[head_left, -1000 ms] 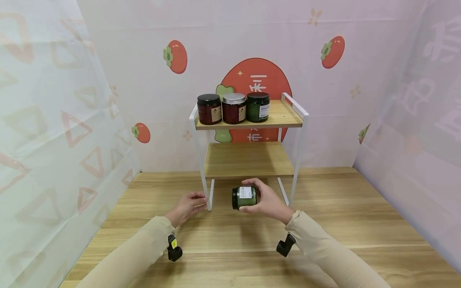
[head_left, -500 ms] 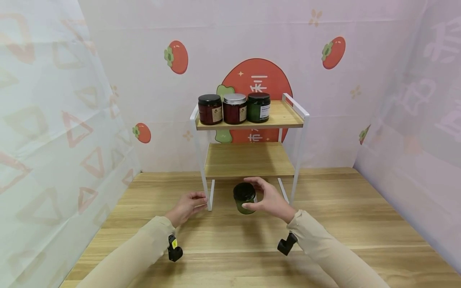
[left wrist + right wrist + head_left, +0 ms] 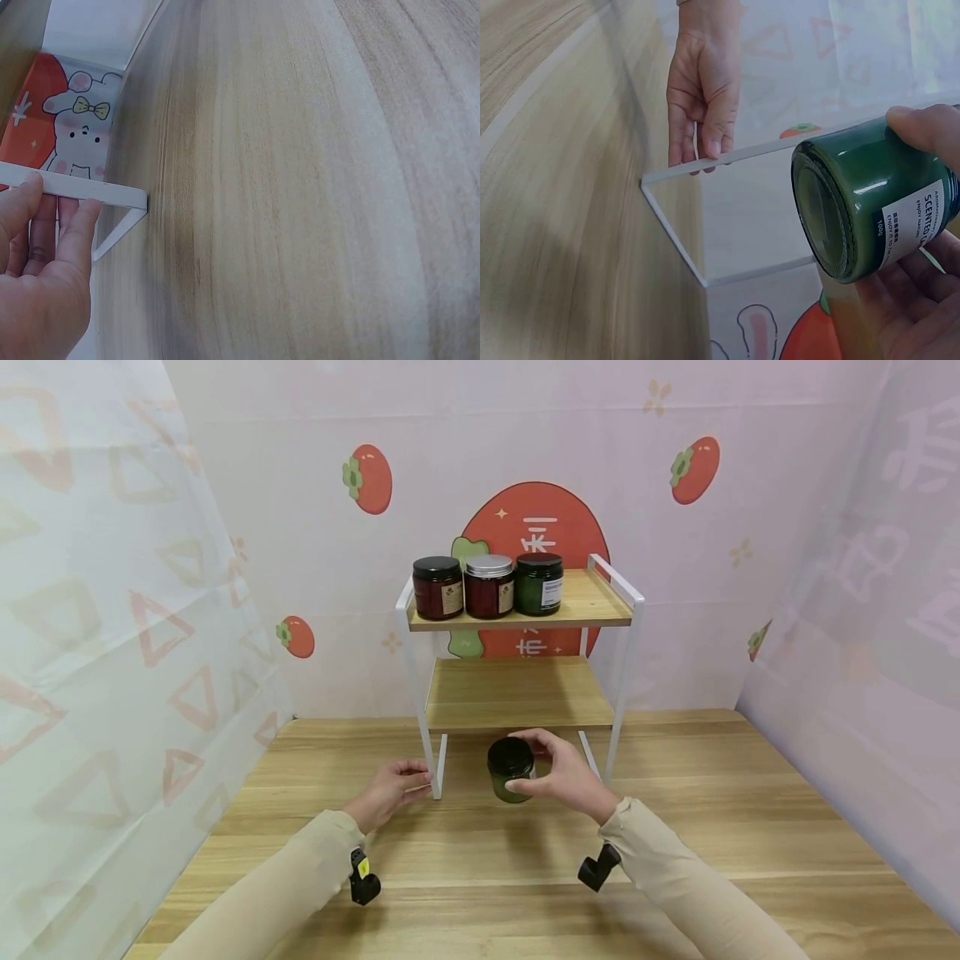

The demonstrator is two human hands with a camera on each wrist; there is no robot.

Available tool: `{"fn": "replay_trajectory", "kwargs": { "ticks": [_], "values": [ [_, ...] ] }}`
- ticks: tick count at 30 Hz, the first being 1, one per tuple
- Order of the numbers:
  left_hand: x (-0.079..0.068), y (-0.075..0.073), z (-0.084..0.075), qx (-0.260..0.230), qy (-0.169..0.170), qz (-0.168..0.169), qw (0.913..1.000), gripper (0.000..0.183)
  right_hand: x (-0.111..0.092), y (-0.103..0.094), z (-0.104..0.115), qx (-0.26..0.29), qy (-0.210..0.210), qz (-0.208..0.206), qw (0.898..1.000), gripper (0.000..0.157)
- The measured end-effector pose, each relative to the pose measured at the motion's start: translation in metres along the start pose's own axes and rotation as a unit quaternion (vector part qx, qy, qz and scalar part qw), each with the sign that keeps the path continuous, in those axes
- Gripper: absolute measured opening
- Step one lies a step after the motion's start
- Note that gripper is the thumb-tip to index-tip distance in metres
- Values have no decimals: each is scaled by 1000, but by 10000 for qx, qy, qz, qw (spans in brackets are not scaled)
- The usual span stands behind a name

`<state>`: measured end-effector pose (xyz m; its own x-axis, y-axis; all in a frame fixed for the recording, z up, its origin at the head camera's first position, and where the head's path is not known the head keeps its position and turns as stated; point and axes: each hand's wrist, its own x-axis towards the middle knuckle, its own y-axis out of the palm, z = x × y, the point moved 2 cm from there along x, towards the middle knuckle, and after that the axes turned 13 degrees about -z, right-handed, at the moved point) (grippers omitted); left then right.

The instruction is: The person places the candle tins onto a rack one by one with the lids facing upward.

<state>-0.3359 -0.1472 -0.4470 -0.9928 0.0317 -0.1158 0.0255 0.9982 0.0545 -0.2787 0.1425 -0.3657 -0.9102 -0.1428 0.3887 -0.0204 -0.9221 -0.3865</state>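
A green glass scented candle jar (image 3: 511, 770) with a black lid is upright in my right hand (image 3: 567, 777), thumb on its near side and fingers behind. In the right wrist view the candle jar (image 3: 877, 199) shows its glass base and white label. It is held in front of the lower opening of a white-framed wooden shelf (image 3: 519, 693). My left hand (image 3: 390, 792) pinches the front left leg of this shelf close to the table; in the left wrist view thumb and fingers lie around the white leg (image 3: 90, 189).
On the top board stand three jars: a dark red jar (image 3: 438, 589) with a black lid, a red jar (image 3: 489, 589) with a silver lid, and a green jar (image 3: 538, 585) with a black lid. Printed cloth (image 3: 285, 527) encloses the wooden table (image 3: 450, 893) at the back and sides.
My right hand has turned the candle jar from lying sideways to upright, lid up, and raised it slightly in the last half second. My left hand stays on the leg.
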Motion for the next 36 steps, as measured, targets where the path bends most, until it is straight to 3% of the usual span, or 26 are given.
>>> {"fn": "replay_trajectory", "kwargs": {
  "ticks": [16,31,36],
  "values": [
    [0,0,1,-28,33,55,10000,17,5,-8,7,243,187,-18,9995,61],
    [2,0,2,51,84,98,9999,18,13,-23,29,281,-206,-218,9992,59],
    [1,0,1,48,105,127,9999,18,17,-30,39,442,-163,-268,9985,60]
  ]
}}
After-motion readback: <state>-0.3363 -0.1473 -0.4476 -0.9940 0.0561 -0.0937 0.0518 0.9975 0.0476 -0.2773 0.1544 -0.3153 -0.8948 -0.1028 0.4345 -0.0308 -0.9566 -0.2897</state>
